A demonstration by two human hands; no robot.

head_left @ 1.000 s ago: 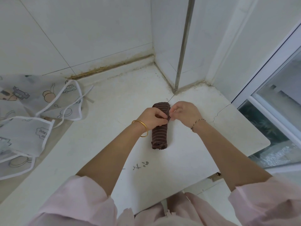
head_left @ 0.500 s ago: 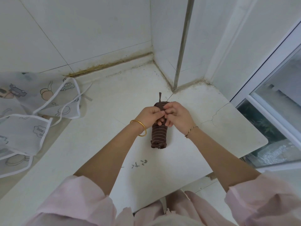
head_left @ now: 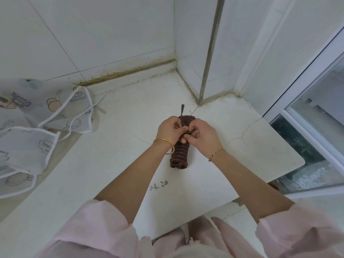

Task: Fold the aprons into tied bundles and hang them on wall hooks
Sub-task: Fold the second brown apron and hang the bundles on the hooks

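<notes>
Brown striped bundle (head_left: 179, 153) lies on counter (head_left: 115, 164). Left hand (head_left: 172, 130) and right hand (head_left: 202, 135) both pinch strap (head_left: 182, 111) above bundle, likely knotting it tight.

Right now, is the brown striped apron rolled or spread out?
Rolled up: a bundle on the counter; left hand and right hand pinch its tie.

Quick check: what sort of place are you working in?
Probably a home kitchen or utility corner: tiled walls, a cracked white counter set into the corner, and a sliding window beside it.
</notes>
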